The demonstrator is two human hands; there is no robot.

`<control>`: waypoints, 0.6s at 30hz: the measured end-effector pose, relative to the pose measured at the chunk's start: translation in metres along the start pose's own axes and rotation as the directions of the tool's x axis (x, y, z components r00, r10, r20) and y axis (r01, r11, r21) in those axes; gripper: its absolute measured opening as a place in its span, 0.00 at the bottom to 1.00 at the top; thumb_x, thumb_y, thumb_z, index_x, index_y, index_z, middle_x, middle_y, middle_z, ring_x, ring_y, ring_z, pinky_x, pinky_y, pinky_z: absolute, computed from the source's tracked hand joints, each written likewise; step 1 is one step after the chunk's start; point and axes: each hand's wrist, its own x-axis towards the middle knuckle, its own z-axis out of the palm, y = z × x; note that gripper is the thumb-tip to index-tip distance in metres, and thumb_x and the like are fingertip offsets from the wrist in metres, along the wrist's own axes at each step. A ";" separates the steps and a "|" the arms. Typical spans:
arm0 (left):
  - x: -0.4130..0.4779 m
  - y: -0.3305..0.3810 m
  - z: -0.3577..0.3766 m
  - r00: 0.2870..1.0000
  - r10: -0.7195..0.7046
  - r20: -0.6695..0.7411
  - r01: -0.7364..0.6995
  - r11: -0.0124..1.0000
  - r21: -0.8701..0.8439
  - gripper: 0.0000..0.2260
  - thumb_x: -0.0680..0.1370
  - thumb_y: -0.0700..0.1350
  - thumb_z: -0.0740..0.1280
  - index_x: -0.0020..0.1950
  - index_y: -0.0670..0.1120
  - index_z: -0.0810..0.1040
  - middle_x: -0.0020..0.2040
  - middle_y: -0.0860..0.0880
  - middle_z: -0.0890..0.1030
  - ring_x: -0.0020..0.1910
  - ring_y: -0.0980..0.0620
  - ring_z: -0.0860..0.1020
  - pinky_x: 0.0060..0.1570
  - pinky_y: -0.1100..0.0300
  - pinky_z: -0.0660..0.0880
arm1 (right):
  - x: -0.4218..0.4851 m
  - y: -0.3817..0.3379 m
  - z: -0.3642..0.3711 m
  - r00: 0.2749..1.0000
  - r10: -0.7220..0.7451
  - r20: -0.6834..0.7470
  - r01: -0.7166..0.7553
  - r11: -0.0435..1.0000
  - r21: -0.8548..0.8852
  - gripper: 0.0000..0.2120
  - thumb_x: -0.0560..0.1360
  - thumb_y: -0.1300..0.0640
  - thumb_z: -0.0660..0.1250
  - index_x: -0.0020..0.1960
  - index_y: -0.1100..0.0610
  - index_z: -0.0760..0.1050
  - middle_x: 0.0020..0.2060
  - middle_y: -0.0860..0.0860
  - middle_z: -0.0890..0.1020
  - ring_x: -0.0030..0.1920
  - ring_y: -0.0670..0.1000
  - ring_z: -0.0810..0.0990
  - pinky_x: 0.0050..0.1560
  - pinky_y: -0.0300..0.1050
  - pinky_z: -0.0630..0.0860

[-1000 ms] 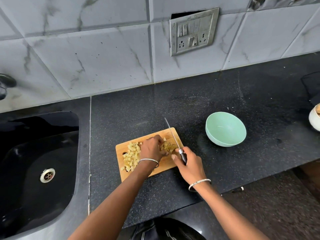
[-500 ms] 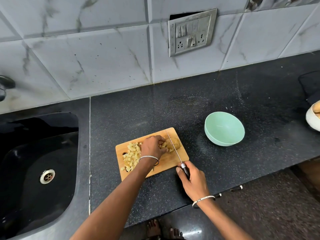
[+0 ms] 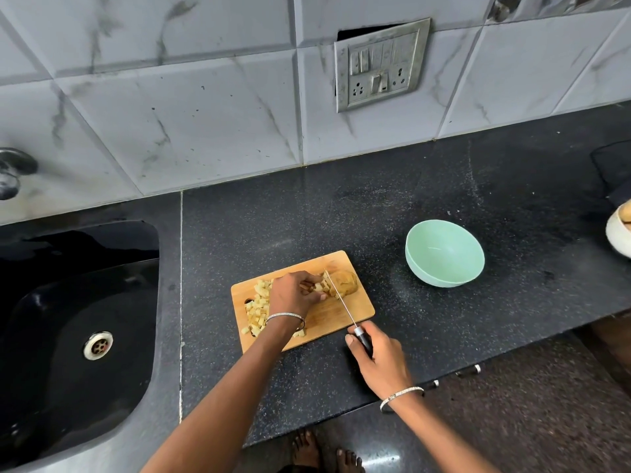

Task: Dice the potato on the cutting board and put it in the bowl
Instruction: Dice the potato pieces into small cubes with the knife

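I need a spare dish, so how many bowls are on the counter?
2. A mint green bowl stands right of the cutting board; a white bowl is cut off at the right edge. Others may be hidden.

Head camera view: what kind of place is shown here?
Probably a home kitchen: a black sink beside a dark counter, a tiled wall, and a cutting board with diced potato.

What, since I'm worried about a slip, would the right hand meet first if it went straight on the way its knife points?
Likely the cutting board, at its near right edge; beyond that the potato under the knife, beside the left hand. The right hand may clear the board: its height is unclear.
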 end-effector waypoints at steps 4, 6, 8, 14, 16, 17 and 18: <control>-0.003 -0.002 -0.003 1.000 -0.020 0.005 0.020 1.000 0.024 0.14 0.65 0.48 0.80 0.49 0.51 0.84 0.41 0.55 0.85 0.38 0.58 0.81 0.45 0.59 0.80 | 0.000 -0.009 0.005 0.999 0.013 0.035 -0.012 1.000 -0.024 0.09 0.79 0.45 0.63 0.49 0.50 0.73 0.27 0.45 0.74 0.33 0.54 0.77 0.34 0.47 0.65; -0.003 -0.004 -0.003 1.000 -0.024 0.008 0.024 1.000 0.018 0.14 0.65 0.48 0.80 0.48 0.49 0.84 0.40 0.54 0.85 0.38 0.58 0.81 0.45 0.58 0.80 | 0.001 -0.011 0.007 0.998 0.035 0.056 -0.033 0.999 -0.042 0.10 0.80 0.45 0.62 0.48 0.51 0.72 0.26 0.44 0.71 0.35 0.57 0.78 0.35 0.48 0.65; -0.003 -0.005 -0.004 0.999 -0.032 0.012 0.032 0.999 0.013 0.14 0.65 0.47 0.80 0.49 0.49 0.84 0.41 0.54 0.85 0.38 0.58 0.82 0.46 0.58 0.80 | 0.002 -0.015 0.008 0.996 0.046 0.082 -0.040 0.996 -0.077 0.11 0.81 0.45 0.60 0.48 0.52 0.72 0.28 0.45 0.73 0.39 0.59 0.79 0.37 0.51 0.68; -0.002 -0.001 -0.011 0.998 0.002 0.059 -0.005 0.998 0.055 0.16 0.65 0.45 0.80 0.51 0.50 0.83 0.42 0.55 0.82 0.38 0.59 0.78 0.41 0.69 0.73 | 0.005 -0.025 0.007 0.992 0.091 0.089 -0.080 0.990 -0.112 0.12 0.82 0.46 0.57 0.49 0.53 0.71 0.40 0.56 0.82 0.47 0.63 0.80 0.40 0.53 0.68; 0.000 0.000 -0.012 0.998 0.024 0.064 -0.029 0.996 0.082 0.16 0.66 0.44 0.80 0.51 0.50 0.83 0.43 0.54 0.83 0.41 0.58 0.80 0.42 0.67 0.74 | 0.004 -0.029 0.006 0.988 0.099 0.121 -0.082 0.987 -0.136 0.12 0.83 0.46 0.56 0.50 0.54 0.71 0.42 0.56 0.82 0.49 0.63 0.79 0.41 0.52 0.66; 0.000 -0.001 -0.012 0.998 0.025 0.064 -0.031 0.996 0.090 0.15 0.66 0.44 0.80 0.51 0.50 0.83 0.44 0.54 0.84 0.42 0.57 0.81 0.44 0.65 0.76 | 0.004 -0.030 0.007 0.985 0.099 0.139 -0.078 0.986 -0.146 0.12 0.83 0.46 0.56 0.50 0.54 0.70 0.43 0.56 0.83 0.49 0.63 0.79 0.40 0.52 0.66; -0.001 -0.002 -0.011 0.998 0.024 0.061 -0.029 0.995 0.095 0.15 0.66 0.44 0.80 0.50 0.50 0.83 0.43 0.54 0.84 0.43 0.56 0.81 0.46 0.63 0.77 | 0.004 -0.031 0.007 0.984 0.099 0.150 -0.076 0.985 -0.153 0.12 0.83 0.46 0.55 0.50 0.53 0.70 0.44 0.56 0.83 0.49 0.63 0.79 0.40 0.52 0.65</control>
